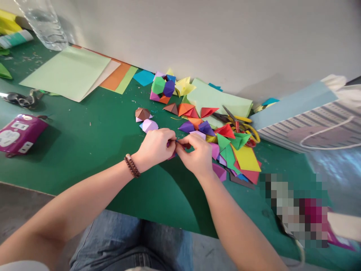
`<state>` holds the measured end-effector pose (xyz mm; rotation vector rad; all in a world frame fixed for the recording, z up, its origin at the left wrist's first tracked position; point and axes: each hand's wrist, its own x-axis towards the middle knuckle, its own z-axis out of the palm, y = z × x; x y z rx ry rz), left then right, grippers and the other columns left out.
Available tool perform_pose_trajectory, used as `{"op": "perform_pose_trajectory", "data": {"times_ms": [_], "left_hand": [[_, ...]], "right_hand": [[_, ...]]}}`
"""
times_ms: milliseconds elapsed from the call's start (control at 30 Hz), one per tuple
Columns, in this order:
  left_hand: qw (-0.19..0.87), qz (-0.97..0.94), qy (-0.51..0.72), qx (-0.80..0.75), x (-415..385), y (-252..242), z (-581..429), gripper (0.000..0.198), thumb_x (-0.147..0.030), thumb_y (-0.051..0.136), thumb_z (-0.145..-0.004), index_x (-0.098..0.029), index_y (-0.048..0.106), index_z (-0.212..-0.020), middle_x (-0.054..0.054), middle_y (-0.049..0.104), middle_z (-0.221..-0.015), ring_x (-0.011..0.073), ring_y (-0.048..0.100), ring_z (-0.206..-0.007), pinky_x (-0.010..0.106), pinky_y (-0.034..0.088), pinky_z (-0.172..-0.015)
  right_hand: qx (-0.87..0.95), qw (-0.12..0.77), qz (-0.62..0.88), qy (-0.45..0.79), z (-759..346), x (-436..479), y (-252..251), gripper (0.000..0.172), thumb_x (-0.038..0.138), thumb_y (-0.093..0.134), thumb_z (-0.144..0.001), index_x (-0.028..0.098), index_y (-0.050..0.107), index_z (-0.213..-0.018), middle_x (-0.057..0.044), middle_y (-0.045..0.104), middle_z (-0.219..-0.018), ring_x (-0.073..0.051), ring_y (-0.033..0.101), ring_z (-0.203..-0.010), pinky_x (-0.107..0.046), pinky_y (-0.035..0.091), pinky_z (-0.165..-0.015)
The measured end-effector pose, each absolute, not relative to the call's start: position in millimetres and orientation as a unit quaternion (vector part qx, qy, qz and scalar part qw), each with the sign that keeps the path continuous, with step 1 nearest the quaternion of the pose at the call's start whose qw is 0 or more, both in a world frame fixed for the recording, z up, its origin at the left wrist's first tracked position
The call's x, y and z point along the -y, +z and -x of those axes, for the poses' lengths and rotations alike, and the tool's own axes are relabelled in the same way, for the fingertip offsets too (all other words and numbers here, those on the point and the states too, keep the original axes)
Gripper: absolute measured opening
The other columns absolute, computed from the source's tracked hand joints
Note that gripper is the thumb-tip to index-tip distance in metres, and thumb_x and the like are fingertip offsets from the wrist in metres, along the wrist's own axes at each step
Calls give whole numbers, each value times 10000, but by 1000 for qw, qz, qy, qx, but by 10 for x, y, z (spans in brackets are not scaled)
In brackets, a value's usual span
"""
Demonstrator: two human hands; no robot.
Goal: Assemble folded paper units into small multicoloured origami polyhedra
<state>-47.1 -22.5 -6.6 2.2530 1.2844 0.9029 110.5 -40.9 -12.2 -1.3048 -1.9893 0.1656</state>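
Observation:
My left hand (156, 146), with a beaded bracelet (131, 165) at the wrist, is closed in a pinch. My right hand (198, 153) pinches right beside it, the fingertips of both meeting over the table. Between them is a small purple folded paper piece (171, 156), mostly hidden by the fingers. Just beyond my left hand lie a lilac folded paper piece (150, 125) and a brown one (143, 113). Past my right hand spreads a pile of folded pieces, among them a purple one (207, 128), a red one (225, 131) and a green one (240, 140).
A multicoloured paper ball (163, 87) sits near the wall. Scissors (235, 119) lie among papers, by a striped paper bag (307, 120). Pale green sheets (67, 71), a plastic bottle (46, 26) and a magenta power socket block (22, 133) occupy the left. Something at lower right is pixelated.

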Motion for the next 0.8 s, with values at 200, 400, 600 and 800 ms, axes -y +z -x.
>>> {"op": "perform_pose_trajectory", "data": {"times_ms": [200, 400, 600, 800], "left_hand": [[183, -793, 374, -445, 215, -42, 462, 179, -187, 494, -852, -175, 665, -899, 44, 699, -888, 173, 647, -821, 285, 503, -732], [266, -733, 403, -480, 204, 12, 435, 346, -295, 575, -848, -176, 578, -1173, 57, 691, -1031, 168, 665, -865, 263, 544, -696], [359, -701, 397, -472, 219, 62, 422, 287, -365, 555, -868, -167, 626, -1063, 64, 705, -999, 168, 684, -818, 255, 572, -684], [363, -705, 375, -480, 151, 0, 445, 237, -306, 592, -836, -178, 684, -1013, 36, 730, -864, 159, 679, -699, 256, 562, -648]], "right_hand": [[702, 440, 544, 131, -1045, 387, -93, 112, 242, 572, -804, 221, 547, -697, 14, 585, -659, -143, 550, -646, -283, 472, -626], [651, 521, 532, 145, -1049, 351, -115, 94, 246, 565, -823, 206, 564, -737, 13, 592, -690, -127, 546, -637, -266, 464, -599], [625, 546, 536, 157, -1102, 345, -132, 78, 271, 544, -851, 209, 550, -805, 4, 597, -742, -128, 562, -673, -269, 479, -620], [650, 515, 531, 176, -1125, 326, -155, 76, 226, 554, -826, 215, 512, -889, -1, 595, -814, -134, 578, -726, -272, 504, -662]]}}
